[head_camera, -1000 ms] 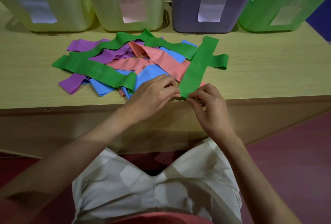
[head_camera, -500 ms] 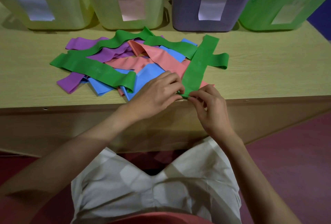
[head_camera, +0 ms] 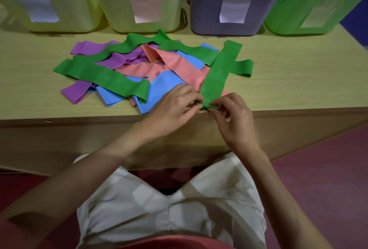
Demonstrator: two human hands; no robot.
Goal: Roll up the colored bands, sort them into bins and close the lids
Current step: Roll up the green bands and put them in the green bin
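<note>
A straight green band (head_camera: 221, 69) lies on the wooden table (head_camera: 298, 81), running from the table's near edge toward the bins. Its near end is curled into a small roll, which my left hand (head_camera: 175, 107) and my right hand (head_camera: 233, 117) both pinch from either side. To the left is a loose pile of bands: other green bands (head_camera: 103, 75), purple bands (head_camera: 119, 59), pink bands (head_camera: 173, 63) and blue bands (head_camera: 165, 87). Along the back stand a purple bin (head_camera: 235, 23) and a green bin (head_camera: 294, 11), both without lids.
Two pale yellow-green bins (head_camera: 145, 23) (head_camera: 65, 19) stand at the back left, each with a paper label. The table's near edge runs just under my hands. My lap in white shorts and a dark red floor lie below.
The near end of the green band has been turned over into a small roll between my fingers. Both hands stayed at the table's near edge.
</note>
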